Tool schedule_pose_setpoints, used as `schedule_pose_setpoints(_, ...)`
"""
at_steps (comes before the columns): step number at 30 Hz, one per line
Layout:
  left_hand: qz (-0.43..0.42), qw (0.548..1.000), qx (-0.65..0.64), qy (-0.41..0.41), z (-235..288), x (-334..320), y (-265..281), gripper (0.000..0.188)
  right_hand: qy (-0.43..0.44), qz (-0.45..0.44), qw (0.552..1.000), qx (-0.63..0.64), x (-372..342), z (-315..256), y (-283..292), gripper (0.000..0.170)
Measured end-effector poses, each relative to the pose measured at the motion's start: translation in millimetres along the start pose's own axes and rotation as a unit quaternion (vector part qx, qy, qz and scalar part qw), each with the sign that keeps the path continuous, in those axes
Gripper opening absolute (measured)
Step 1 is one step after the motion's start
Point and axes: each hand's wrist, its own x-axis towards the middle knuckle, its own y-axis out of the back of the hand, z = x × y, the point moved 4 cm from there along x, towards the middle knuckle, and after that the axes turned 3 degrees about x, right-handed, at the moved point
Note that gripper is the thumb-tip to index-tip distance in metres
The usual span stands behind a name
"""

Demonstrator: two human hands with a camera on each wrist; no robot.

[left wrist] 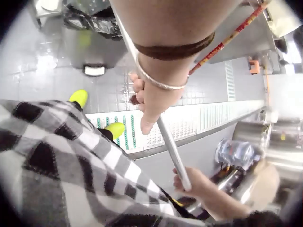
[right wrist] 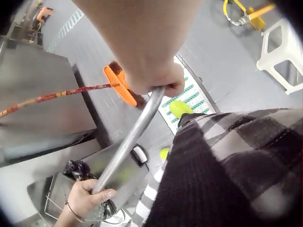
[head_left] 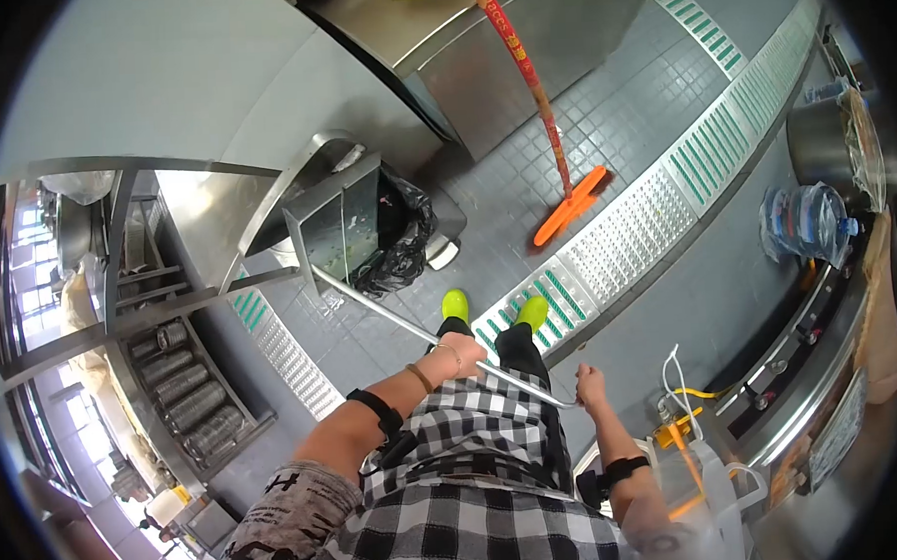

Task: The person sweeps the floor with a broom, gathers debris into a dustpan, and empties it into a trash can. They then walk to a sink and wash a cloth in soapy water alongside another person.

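A metal dustpan (head_left: 336, 220) with a long tubular handle (head_left: 395, 320) is tipped up at the black bag (head_left: 418, 221) lining a grey bin (head_left: 452, 216); small green scraps cling to its inside. My left hand (head_left: 460, 356) grips the handle partway along, its fingers wrapped around the tube. Around the bent end of the same tube curls my right hand (right wrist: 161, 80), close beside the checked apron (head_left: 475, 429). In the left wrist view the handle (left wrist: 171, 146) runs between both hands.
An orange broom (head_left: 570, 207) stands head-down on the tiled floor, its red pole leaning toward a steel cabinet (head_left: 529, 56). Slotted drain covers (head_left: 631, 222) cross the floor. At the right are a large water bottle (head_left: 811, 222) and a white stool (right wrist: 284, 56); at the left, a rack (head_left: 119, 294).
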Motion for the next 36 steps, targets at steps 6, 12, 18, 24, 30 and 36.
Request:
schedule_pose_setpoints(6,0.153,0.987,0.002,-0.043,-12,4,12,0.026,0.116,0.127,0.976,-0.131,11,-20,29,0.028)
schedule_pose_setpoints(12,0.067,0.994,0.032,0.080,-96,-30,29,0.027,0.128,0.141,0.976,-0.106,-12,-50,37,0.026)
schedule_pose_setpoints(18,0.042,0.996,0.022,0.072,-80,-29,22,0.019,0.142,0.144,0.969,-0.144,-10,-7,32,0.030)
schedule_pose_setpoints(24,0.058,0.995,-0.014,0.079,-86,-29,25,0.017,0.136,0.174,0.959,-0.177,-11,-28,42,0.027)
schedule_pose_setpoints(30,0.119,0.992,-0.040,0.026,-53,-41,31,0.018,0.212,0.176,0.961,0.033,-49,-78,106,0.023)
schedule_pose_setpoints(36,0.233,0.970,-0.062,-0.031,-5,-71,67,0.017,0.305,0.205,0.928,0.056,-119,-156,176,0.017)
